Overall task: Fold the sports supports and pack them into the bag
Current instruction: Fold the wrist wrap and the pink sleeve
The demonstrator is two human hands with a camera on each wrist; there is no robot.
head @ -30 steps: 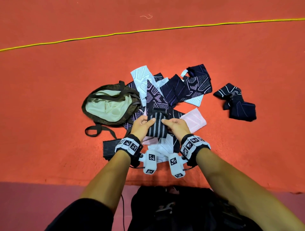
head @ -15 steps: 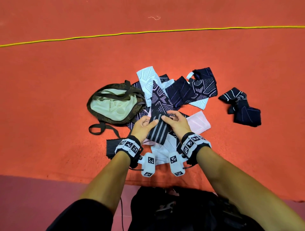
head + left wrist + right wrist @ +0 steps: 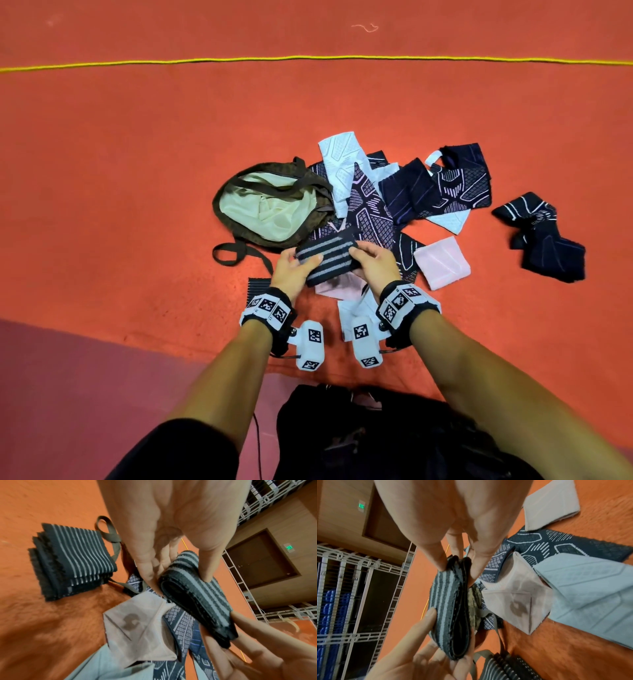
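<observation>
Both hands meet low in the centre of the head view, holding one folded black support with grey stripes up off the floor. Left hand pinches its left end, thumb on top and fingers beneath; right hand pinches the right end the same way. In the left wrist view the folded layers show as a doubled band.

One olive bag lies open just left of centre, pale lining showing, touching the heap of loose supports to its right. One pink support lies right of the hands. One dark pair sits well apart at the far right. One folded striped stack rests on the orange floor beside the bag's strap.
</observation>
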